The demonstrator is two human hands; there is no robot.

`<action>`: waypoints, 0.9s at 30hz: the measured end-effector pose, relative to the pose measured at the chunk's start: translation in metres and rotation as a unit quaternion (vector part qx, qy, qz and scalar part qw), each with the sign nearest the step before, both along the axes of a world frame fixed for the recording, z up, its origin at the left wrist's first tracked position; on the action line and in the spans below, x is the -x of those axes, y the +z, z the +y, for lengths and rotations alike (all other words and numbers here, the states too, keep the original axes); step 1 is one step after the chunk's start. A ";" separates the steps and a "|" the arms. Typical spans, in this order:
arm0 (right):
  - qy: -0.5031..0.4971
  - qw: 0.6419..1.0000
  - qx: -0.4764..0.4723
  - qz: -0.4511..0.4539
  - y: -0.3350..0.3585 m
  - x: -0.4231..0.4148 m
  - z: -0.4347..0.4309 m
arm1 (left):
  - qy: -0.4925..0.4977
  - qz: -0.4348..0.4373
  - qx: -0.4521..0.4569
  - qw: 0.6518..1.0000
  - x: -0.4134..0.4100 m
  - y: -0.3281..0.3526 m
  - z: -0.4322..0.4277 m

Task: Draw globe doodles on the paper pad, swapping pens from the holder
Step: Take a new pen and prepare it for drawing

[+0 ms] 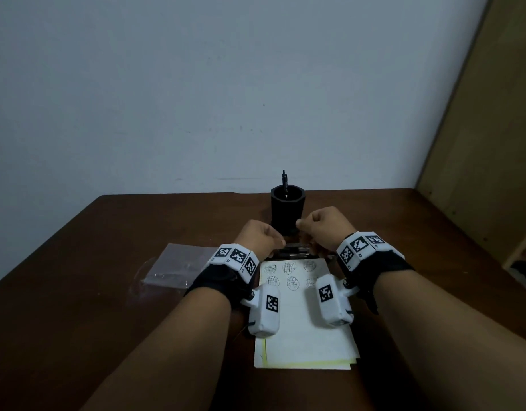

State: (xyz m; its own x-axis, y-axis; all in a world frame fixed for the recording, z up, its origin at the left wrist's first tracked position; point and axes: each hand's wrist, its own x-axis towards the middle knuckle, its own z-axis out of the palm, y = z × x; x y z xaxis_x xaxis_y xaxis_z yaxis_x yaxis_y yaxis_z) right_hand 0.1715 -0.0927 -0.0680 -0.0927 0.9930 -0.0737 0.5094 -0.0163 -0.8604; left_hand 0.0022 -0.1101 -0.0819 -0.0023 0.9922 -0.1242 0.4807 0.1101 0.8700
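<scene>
Table (122, 232): brown, paper pad (306, 342) bearing globe doodles (292, 282).
Holder (287, 215): one upright pen (284, 180) inside.
Left hand (260, 235), right hand (327, 223): curled, seemingly pinching dark pen (294, 250).

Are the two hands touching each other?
Apart. The head view shows a gap between the left hand and the right hand, with the black pen holder showing through it. Only the pen they both hold joins them.

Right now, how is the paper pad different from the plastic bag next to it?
The paper pad is white and opaque, with globe doodles near its top; the plastic bag is see-through, showing the brown table beneath. The pad lies between the wrists; the bag lies left of the left hand. Both lie flat on that table.
</scene>
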 end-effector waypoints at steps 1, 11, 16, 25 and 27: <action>-0.001 1.000 0.009 -0.023 -0.003 -0.004 0.001 | 0.010 -0.001 0.007 1.000 0.001 -0.002 0.000; -0.130 0.972 0.059 -0.186 -0.020 -0.044 0.013 | 0.058 -0.041 0.059 0.996 0.003 -0.015 0.005; -0.154 0.957 0.019 -0.245 -0.014 -0.071 0.039 | 0.073 -0.058 0.048 0.995 0.004 -0.021 0.007; -0.102 0.939 0.064 -0.323 -0.030 -0.096 0.103 | 0.140 -0.055 0.020 0.988 0.013 -0.031 0.016; -0.120 0.954 0.038 -0.272 -0.033 -0.097 0.102 | 0.146 -0.063 0.017 0.987 0.009 -0.030 0.020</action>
